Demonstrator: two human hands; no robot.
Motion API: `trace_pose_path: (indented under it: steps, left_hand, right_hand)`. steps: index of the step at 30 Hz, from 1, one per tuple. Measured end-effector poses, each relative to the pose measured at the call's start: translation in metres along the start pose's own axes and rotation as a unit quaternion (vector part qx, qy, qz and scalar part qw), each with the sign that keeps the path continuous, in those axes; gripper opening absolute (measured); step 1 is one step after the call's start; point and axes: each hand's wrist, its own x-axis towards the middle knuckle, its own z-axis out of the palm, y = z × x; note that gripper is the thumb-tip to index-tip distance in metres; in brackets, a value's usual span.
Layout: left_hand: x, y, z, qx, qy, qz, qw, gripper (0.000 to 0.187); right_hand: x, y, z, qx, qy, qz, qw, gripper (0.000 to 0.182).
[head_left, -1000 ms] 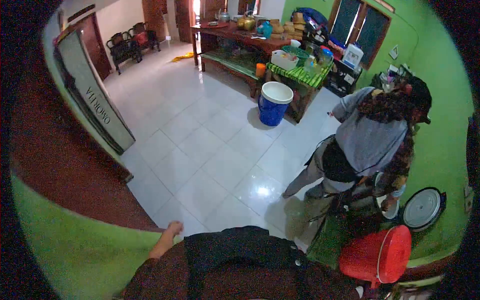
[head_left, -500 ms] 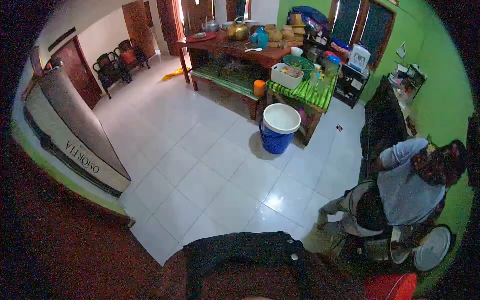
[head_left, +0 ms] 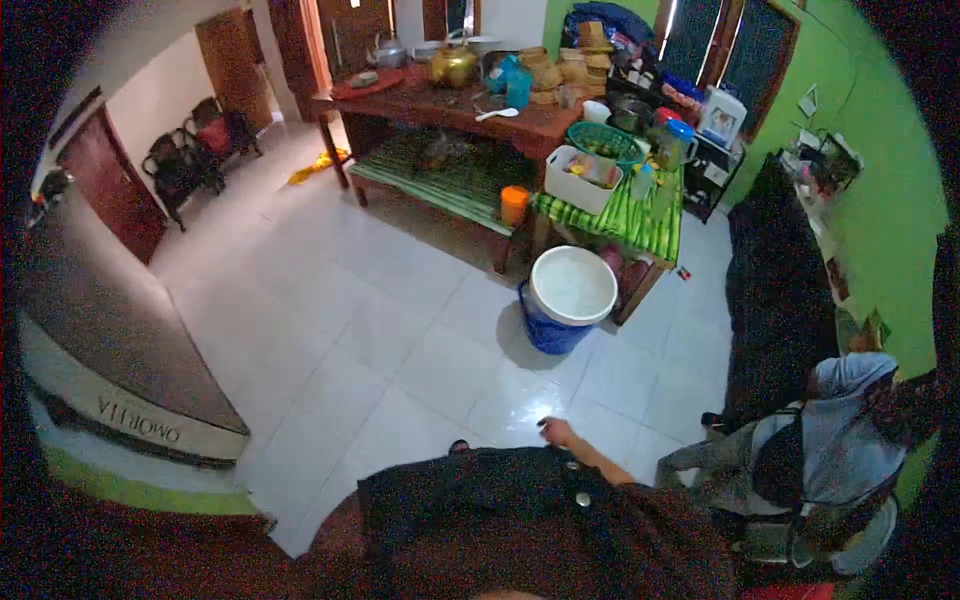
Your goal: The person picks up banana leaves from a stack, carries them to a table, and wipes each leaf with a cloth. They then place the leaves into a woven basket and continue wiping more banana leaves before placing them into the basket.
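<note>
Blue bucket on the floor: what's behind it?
Behind the blue bucket, a leg of the green-topped table and something pinkish beneath that table show. The bucket hides the floor directly behind it; what the pinkish thing is, I can't tell.

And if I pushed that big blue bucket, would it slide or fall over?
The blue bucket might slide, since the floor looks smooth and shiny. It might tip if pushed near the top, since it stands upright, and then perhaps roll, being round. I can't tell its weight.

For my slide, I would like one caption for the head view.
A person's right hand over the tiled floor, with a blue bucket near a green-covered table ahead.
</note>
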Motion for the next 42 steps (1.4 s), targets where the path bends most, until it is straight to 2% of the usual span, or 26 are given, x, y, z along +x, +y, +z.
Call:
trace_pose_path:
  steps: [4,7,8,11,14,17,20,23,25,26,27,28,29,30,31,34,36,38,39,40,42]
  left_hand:
    - [0.078,0.088,-0.058,-0.032,0.014,0.038,0.999,0.017]
    - [0.143,0.186,-0.093,-0.142,-0.011,0.158,0.977,0.016]
    - [0.16,0.226,-0.099,-0.146,-0.011,0.172,0.974,0.015]
    - [0.177,0.353,-0.089,-0.107,0.015,0.144,0.984,0.014]
    - [0.23,0.415,-0.062,-0.083,0.015,0.153,0.985,0.019]
    - [0.278,0.454,-0.039,0.049,-0.049,0.192,0.979,0.02]
    - [0.299,0.475,-0.034,0.132,-0.084,0.165,0.974,0.021]
    - [0.315,0.494,-0.051,0.126,-0.069,0.113,0.983,0.022]
    - [0.331,0.509,-0.065,0.095,-0.047,0.091,0.99,0.023]
    - [0.341,0.516,-0.07,0.067,-0.036,0.087,0.993,0.023]
    - [0.349,0.53,-0.075,0.027,-0.022,0.086,0.996,0.023]
    - [0.364,0.539,-0.081,-0.018,-0.008,0.092,0.996,0.023]
    - [0.384,0.549,-0.086,-0.073,0.007,0.103,0.992,0.024]
    - [0.411,0.556,-0.091,-0.122,0.02,0.127,0.984,0.024]
    - [0.402,0.583,-0.096,-0.123,0.033,0.136,0.983,0.023]
    - [0.403,0.673,-0.108,-0.117,0.062,0.268,0.954,0.018]
    - [0.414,0.745,-0.117,-0.057,0.098,0.398,0.91,0.016]
    - [0.444,0.821,-0.119,0.064,0.19,0.488,0.849,0.018]
    - [0.464,0.867,-0.116,0.17,0.283,0.562,0.758,0.019]
    - [0.488,0.91,-0.109,0.084,0.251,0.55,0.792,0.02]
    - [0.483,1.005,-0.091,0.086,0.25,0.528,0.807,0.022]
  right_hand:
    - [0.026,0.024,0.024,0.028,-0.075,0.039,0.996,0.029]
    - [0.05,0.03,0.014,0.057,-0.083,0.095,0.99,0.031]
    - [0.06,0.031,0.011,0.066,-0.087,0.108,0.988,0.031]
    - [0.094,0.033,-0.01,0.087,-0.089,0.136,0.983,0.033]
    - [0.143,0.042,-0.03,0.098,-0.098,0.151,0.979,0.034]
    - [0.216,0.047,-0.062,0.098,-0.111,0.144,0.978,0.036]
    - [0.295,0.048,-0.101,0.081,-0.135,0.113,0.981,0.038]
    - [0.372,0.04,-0.136,0.063,-0.157,0.059,0.984,0.04]
    - [0.43,0.035,-0.156,0.064,-0.171,-0.005,0.983,0.041]
    - [0.469,0.034,-0.16,0.112,-0.187,-0.074,0.973,0.041]
    - [0.52,0.055,-0.141,0.23,-0.222,-0.168,0.933,0.042]
    - [0.602,0.102,-0.088,0.419,-0.302,-0.248,0.82,0.043]
    - [0.561,0.027,-0.171,0.173,-0.21,-0.187,0.944,0.044]
    - [0.55,-0.019,-0.217,0.065,-0.17,-0.136,0.974,0.046]
    - [0.553,-0.046,-0.246,0.023,-0.148,-0.117,0.982,0.047]
    - [0.569,-0.084,-0.292,-0.008,-0.126,-0.108,0.986,0.052]
    - [0.584,-0.081,-0.295,0.073,-0.161,-0.102,0.979,0.051]
    - [0.595,-0.085,-0.32,0.168,-0.14,-0.088,0.972,0.048]
    - [0.6,-0.087,-0.336,0.229,-0.115,-0.091,0.962,0.047]
    - [0.599,-0.088,-0.333,0.284,-0.092,-0.107,0.949,0.046]
    - [0.606,-0.092,-0.353,0.348,-0.059,-0.124,0.927,0.043]
